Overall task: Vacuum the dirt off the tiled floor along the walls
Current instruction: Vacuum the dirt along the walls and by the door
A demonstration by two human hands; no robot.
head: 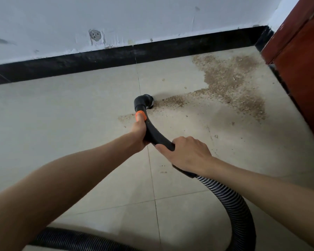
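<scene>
Head view: my left hand [139,132] and right hand [186,153] both gripped the curved black plastic vacuum wand [153,133], its nozzle [146,102] touching brown sawdust-like dirt [230,84].

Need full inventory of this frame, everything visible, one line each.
vacuum handle tube: 1, black with orange band, centre, gripped by both hands
nozzle: 1, black, on floor at left tip of the dirt
ribbed hose: 1, black, loops lower right to bottom left
dirt: 1 large patch plus scattered specks, brown, right, toward corner
tiled floor: beige
baseboard: black, along wall foot
wall: white, scuffed
wooden panel: reddish-brown, right edge
left hand: grips tube below orange band
right hand: grips tube near hose
</scene>
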